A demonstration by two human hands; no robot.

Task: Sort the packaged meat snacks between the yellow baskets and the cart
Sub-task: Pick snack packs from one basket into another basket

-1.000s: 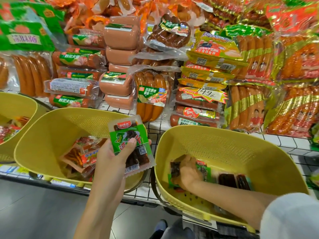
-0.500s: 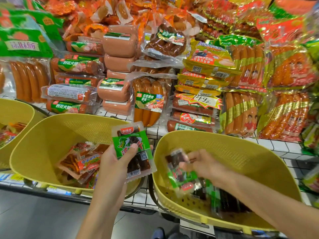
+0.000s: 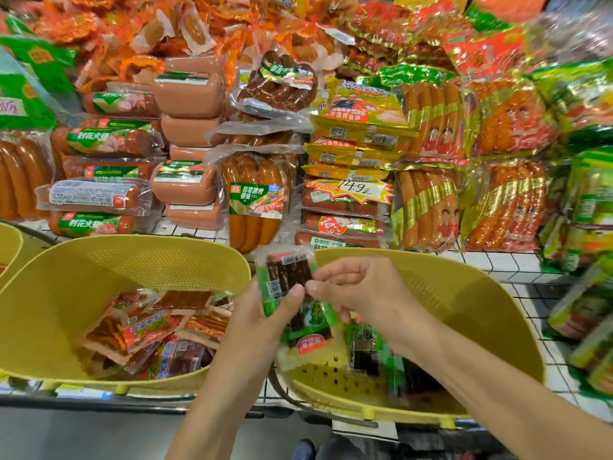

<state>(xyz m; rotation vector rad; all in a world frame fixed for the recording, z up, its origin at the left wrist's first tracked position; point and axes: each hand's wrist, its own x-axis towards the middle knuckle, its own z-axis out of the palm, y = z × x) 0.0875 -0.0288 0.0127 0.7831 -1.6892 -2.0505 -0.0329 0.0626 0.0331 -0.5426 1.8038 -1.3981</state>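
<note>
The grip of the left hand [image 3: 262, 313] pinches a green dried-meat packet [image 3: 286, 270]; the right hand [image 3: 361, 290] pinches what seems a second packet [image 3: 310, 336] hanging below, both over the right yellow basket [image 3: 464, 293], beside the left basket [image 3: 99, 260] of orange packets [image 3: 149, 327].

Yellow perforated plastic baskets [image 3: 149, 260]: 3. Hands: 2, i.e. left hand [image 3: 262, 313] + right hand [image 3: 361, 290]. Green-edged clear packets of dark meat strips [image 3: 287, 277] held up: 2, 1 per hand. Orange-red snack packets [image 3: 146, 330], mid basket: overlapping, can't count.
</note>
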